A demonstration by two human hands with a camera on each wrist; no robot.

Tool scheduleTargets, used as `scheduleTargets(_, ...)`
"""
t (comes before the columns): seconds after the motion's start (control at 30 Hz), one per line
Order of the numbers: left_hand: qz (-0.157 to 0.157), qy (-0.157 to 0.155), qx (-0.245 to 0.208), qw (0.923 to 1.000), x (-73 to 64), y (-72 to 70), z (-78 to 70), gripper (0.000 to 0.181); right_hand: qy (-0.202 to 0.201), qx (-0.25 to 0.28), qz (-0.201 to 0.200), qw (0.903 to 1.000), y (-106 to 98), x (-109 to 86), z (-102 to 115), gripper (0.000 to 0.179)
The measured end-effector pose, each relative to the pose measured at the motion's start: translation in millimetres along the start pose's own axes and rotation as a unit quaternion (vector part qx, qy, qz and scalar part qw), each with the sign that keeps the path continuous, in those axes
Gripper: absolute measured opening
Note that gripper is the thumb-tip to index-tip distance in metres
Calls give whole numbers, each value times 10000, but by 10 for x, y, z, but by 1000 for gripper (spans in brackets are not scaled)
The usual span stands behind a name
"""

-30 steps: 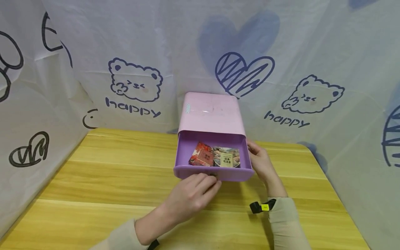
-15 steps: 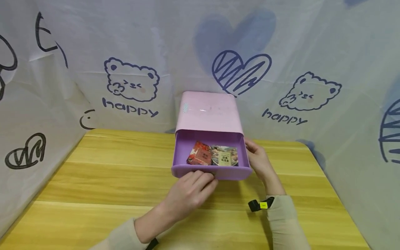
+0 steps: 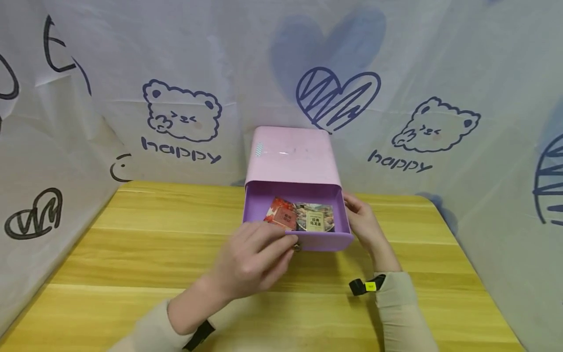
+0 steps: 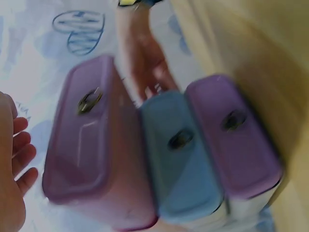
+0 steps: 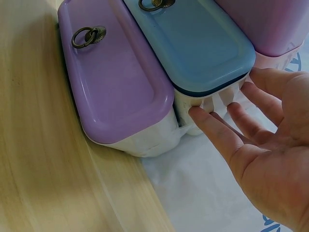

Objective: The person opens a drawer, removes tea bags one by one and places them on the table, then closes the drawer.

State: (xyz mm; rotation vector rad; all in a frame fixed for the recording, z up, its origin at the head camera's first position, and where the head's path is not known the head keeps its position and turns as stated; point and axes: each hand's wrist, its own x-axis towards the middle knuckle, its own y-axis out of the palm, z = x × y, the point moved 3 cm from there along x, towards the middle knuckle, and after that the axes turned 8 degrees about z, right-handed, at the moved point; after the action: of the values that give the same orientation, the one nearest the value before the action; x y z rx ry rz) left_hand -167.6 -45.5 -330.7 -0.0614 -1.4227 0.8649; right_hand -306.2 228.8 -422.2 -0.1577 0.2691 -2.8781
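A pink drawer cabinet (image 3: pixel 292 156) stands at the table's back with its purple top drawer (image 3: pixel 327 242) pulled out. Inside lie a red printed packet (image 3: pixel 282 217) and a green-and-cream printed packet (image 3: pixel 315 220), side by side. My left hand (image 3: pixel 250 259) is in front of the drawer's left part, near its ring pull (image 4: pixel 89 100). In the left wrist view its loosely bent fingers stand apart from the drawer front, holding nothing. My right hand (image 5: pixel 275 125) rests extended fingertips against the cabinet's right side, by the blue middle drawer (image 5: pixel 207 53).
Below the blue drawer is a purple bottom drawer (image 5: pixel 116 87), pushed in like the blue one. The wooden table (image 3: pixel 145 254) extends on both sides of the cabinet. A white cloth with blue drawings (image 3: pixel 184 58) hangs directly behind.
My left hand has let go of the ring pull and moved slightly left and up. The top drawer stays pulled out, and my right hand keeps its place. The head view has shifted slightly.
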Motion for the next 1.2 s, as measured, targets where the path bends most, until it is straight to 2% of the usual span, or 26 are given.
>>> scheduleTargets(0.07, 187, -268, -149, 9994, 49, -67, 76, 23, 18, -14, -2, 10000, -2, 4, -6, 45)
scheduleTargets(0.13, 505, -616, -266, 9965, 101, -121, 160, 23, 30, -23, -9, 10000, -2, 6, -9, 45)
scheduleTargets(0.2, 912, -987, -346, 9903, 157, -159, 251, 22, 24, 2, -18, 10000, -2, 8, -14, 44)
scheduleTargets(0.3, 1557, -1430, -392, 9766, 239, -177, 390, 26, 0, 29, -30, 10000, -8, 1, -16, 44)
scheduleTargets(0.4, 2078, -1635, -438, 9634, 310, -150, 513, 32, -5, 38, -39, 10000, -15, -12, -11, 44)
scheduleTargets(0.53, 2715, -1741, -533, 9451, 365, -59, 635, 37, 56, 15, -75, 10000, -21, -20, -6, 44)
scheduleTargets(0.63, 3301, -1850, -588, 9238, 366, 23, 704, 40, 81, -8, -90, 9999, -19, -12, -4, 44)
scheduleTargets(0.8, 4335, -2071, -857, 8728, 352, 142, 785, 45, 112, -58, -53, 9999, -8, 1, 14, 45)
scheduleTargets(0.9, 4755, -2150, -1024, 8469, 363, 213, 833, 48, 140, -54, -50, 9999, -11, 6, 21, 45)
scheduleTargets(1.1, 5329, -2095, -1131, 8120, 354, 354, 888, 56, 120, 2, -65, 9999, -10, 17, 9, 45)
scheduleTargets(1.2, 5544, -2088, -984, 7996, 338, 397, 879, 61, 119, -9, -77, 9999, -8, 9, -7, 45)
